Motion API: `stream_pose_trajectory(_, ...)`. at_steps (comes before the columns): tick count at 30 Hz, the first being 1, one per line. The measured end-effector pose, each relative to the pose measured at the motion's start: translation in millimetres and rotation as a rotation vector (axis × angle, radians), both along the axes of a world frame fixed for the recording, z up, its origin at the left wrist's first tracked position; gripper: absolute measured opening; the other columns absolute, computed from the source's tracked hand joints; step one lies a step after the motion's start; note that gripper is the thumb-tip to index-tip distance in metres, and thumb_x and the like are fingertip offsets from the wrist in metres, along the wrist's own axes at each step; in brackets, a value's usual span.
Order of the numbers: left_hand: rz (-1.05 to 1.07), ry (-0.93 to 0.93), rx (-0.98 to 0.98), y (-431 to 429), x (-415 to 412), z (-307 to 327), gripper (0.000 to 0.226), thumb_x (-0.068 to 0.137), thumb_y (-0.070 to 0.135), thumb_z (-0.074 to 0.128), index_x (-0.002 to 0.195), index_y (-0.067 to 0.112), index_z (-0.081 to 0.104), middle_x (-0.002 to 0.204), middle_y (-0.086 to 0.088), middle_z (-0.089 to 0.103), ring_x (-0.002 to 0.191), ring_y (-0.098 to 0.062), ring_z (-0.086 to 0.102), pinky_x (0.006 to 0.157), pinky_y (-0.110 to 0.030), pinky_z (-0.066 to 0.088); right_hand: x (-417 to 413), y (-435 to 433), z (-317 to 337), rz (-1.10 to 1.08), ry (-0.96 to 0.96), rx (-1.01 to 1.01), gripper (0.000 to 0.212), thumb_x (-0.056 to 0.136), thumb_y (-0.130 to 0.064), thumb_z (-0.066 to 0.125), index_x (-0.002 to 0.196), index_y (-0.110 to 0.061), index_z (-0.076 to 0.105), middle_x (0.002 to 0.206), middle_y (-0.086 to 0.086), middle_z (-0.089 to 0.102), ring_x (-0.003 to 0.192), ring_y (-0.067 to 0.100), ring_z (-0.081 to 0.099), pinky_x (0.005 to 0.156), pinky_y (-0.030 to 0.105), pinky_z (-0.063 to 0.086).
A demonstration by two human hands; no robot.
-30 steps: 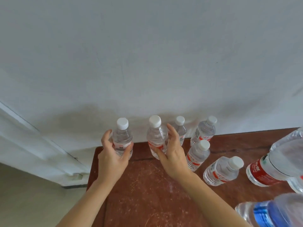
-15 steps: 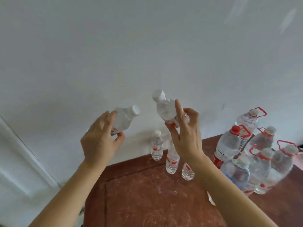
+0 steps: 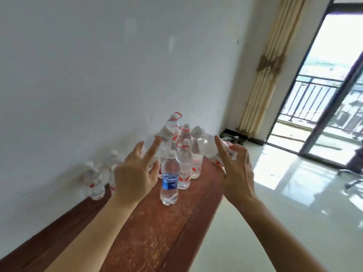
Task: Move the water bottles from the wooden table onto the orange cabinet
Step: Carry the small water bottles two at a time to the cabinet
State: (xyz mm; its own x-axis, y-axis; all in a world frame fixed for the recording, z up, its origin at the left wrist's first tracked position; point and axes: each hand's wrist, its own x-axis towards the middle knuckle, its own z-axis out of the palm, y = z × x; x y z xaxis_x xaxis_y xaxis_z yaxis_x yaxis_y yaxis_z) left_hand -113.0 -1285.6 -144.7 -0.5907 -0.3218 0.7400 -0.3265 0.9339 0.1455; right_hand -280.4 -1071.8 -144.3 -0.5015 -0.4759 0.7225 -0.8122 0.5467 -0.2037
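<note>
Left hand (image 3: 135, 173): fingers round small clear white-capped plastic bottle (image 3: 166, 132), blurred, frame centre, above reddish wooden table (image 3: 157, 232). Right hand (image 3: 235, 173): grips second clear bottle (image 3: 207, 147), tilted left, centre-right.

Wall (image 3: 98, 55): white, plain, on left. Wooden table (image 3: 157, 242) runs along it. Floor (image 3: 294, 222): pale glossy tiles w/ strong sun glare. Beige curtain (image 3: 263, 75) hangs in corner, next to dark-framed glass door (image 3: 313, 134). Balcony railing (image 3: 314, 99) outside. Office chair (image 3: 356, 160) partly visible at right edge.
</note>
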Motion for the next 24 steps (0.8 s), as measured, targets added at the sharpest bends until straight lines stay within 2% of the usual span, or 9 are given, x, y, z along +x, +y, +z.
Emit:
stream_pose_trajectory(2, -0.087, -0.018, -0.028, 36, -26, 12, 0.064, 0.095, 0.041, 0.057, 0.154, 0.033, 0.035, 0.129, -0.018, 0.064, 0.085, -0.032, 0.073, 0.053, -0.035, 0.057, 0, 52, 11, -0.094, 0.037, -0.002, 0.071, 0.095, -0.046, 0.049, 0.156, -0.051, 0.013, 0.13, 0.017, 0.044, 0.109, 0.04, 0.059, 0.074, 0.058, 0.059)
stream_pose_trajectory(5, -0.264, -0.025, -0.07, 121, -56, 32, 0.064, 0.093, 0.036, 0.059, 0.153, 0.03, 0.038, 0.128, -0.02, 0.064, 0.08, -0.033, 0.072, 0.048, -0.035, 0.053, 10, 153, 23, -0.287, 0.045, -0.023, 0.092, 0.087, -0.026, 0.076, 0.157, -0.041, 0.018, 0.126, 0.024, 0.051, 0.104, 0.041, 0.062, 0.072, 0.058, 0.061)
stream_pose_trajectory(7, -0.399, -0.024, -0.1, 194, -72, 36, 0.066, 0.092, 0.033, 0.06, 0.153, 0.029, 0.037, 0.122, -0.019, 0.065, 0.07, -0.031, 0.069, 0.045, -0.03, 0.048, 25, 239, 24, -0.421, 0.073, -0.057, 0.094, 0.082, -0.019, 0.083, 0.155, -0.036, 0.026, 0.124, 0.026, 0.054, 0.104, 0.042, 0.062, 0.075, 0.058, 0.06)
stream_pose_trajectory(8, -0.387, -0.001, -0.108, 203, -72, 36, 0.068, 0.091, 0.031, 0.059, 0.154, 0.029, 0.034, 0.121, -0.017, 0.065, 0.068, -0.031, 0.067, 0.045, -0.03, 0.046, 25, 249, 20, -0.406, 0.05, -0.06, 0.093, 0.083, -0.018, 0.083, 0.154, -0.036, 0.027, 0.124, 0.026, 0.054, 0.105, 0.043, 0.061, 0.077, 0.058, 0.059)
stream_pose_trajectory(9, -0.543, -0.004, -0.102, 280, -81, 35, 0.07, 0.09, 0.032, 0.058, 0.155, 0.03, 0.031, 0.122, -0.017, 0.064, 0.068, -0.032, 0.067, 0.046, -0.031, 0.048, 51, 335, 18, -0.551, 0.065, -0.07, 0.092, 0.084, -0.018, 0.082, 0.155, -0.037, 0.026, 0.124, 0.025, 0.053, 0.107, 0.043, 0.06, 0.08, 0.058, 0.058)
stream_pose_trajectory(11, -0.62, -0.038, -0.098, 343, -82, 35, 0.073, 0.09, 0.034, 0.057, 0.156, 0.033, 0.026, 0.126, -0.017, 0.063, 0.069, -0.037, 0.066, 0.048, -0.037, 0.053, 73, 400, 11, -0.62, 0.07, -0.107, 0.092, 0.087, -0.019, 0.079, 0.157, -0.04, 0.022, 0.125, 0.023, 0.051, 0.109, 0.042, 0.058, 0.084, 0.057, 0.056)
stream_pose_trajectory(16, -0.97, -0.03, -0.076, 567, -68, 35, 0.071, 0.088, 0.028, 0.068, 0.152, 0.028, 0.038, 0.119, -0.016, 0.067, 0.061, -0.035, 0.063, 0.047, -0.035, 0.051, 172, 614, -1, -0.937, 0.029, -0.075, 0.085, 0.09, -0.022, 0.075, 0.158, -0.035, 0.026, 0.12, 0.022, 0.05, 0.103, 0.037, 0.054, 0.083, 0.054, 0.054)
stream_pose_trajectory(19, -1.154, -0.047, -0.081, 673, -58, 34, 0.078, 0.082, 0.026, 0.078, 0.15, 0.027, 0.04, 0.115, -0.014, 0.068, 0.059, -0.032, 0.065, 0.048, -0.036, 0.053, 222, 705, -9, -1.086, 0.044, -0.079, 0.087, 0.088, -0.022, 0.077, 0.158, -0.037, 0.027, 0.119, 0.02, 0.05, 0.102, 0.035, 0.054, 0.083, 0.051, 0.054)
stream_pose_trajectory(24, -1.401, -0.161, -0.122, 845, -53, 23, 0.081, 0.084, 0.032, 0.075, 0.151, 0.035, 0.03, 0.119, -0.009, 0.067, 0.067, -0.033, 0.067, 0.052, -0.043, 0.058, 287, 836, -31, -1.376, 0.053, -0.101, 0.092, 0.084, -0.019, 0.082, 0.157, -0.035, 0.029, 0.12, 0.021, 0.051, 0.101, 0.036, 0.056, 0.083, 0.052, 0.056)
